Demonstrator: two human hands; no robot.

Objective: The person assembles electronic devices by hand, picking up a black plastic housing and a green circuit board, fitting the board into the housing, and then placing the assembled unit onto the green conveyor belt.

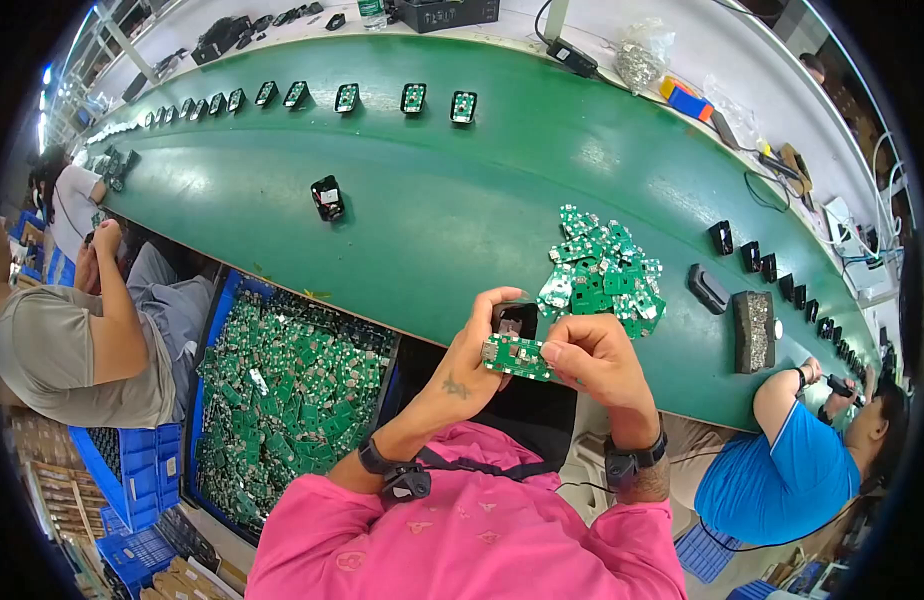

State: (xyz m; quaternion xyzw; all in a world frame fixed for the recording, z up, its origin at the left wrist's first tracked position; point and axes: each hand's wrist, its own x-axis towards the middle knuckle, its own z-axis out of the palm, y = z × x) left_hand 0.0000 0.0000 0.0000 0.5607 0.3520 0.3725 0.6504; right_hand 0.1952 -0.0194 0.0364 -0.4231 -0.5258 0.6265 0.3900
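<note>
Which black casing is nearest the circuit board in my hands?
The casing in your left hand, just beyond the circuit board; the casings in rows stand on the bench.

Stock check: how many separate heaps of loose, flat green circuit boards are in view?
2. The smaller heap lies on the smooth green tabletop, beyond the right hand; the larger heap sits in the blue-walled plastic crate, lower left. More could be hidden.

Black box point(448, 16), clear plastic bag point(643, 55), blue-shirted co-worker point(782, 468)

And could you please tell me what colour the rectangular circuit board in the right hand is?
Green; the head view shows the rectangular circuit board best.
</note>
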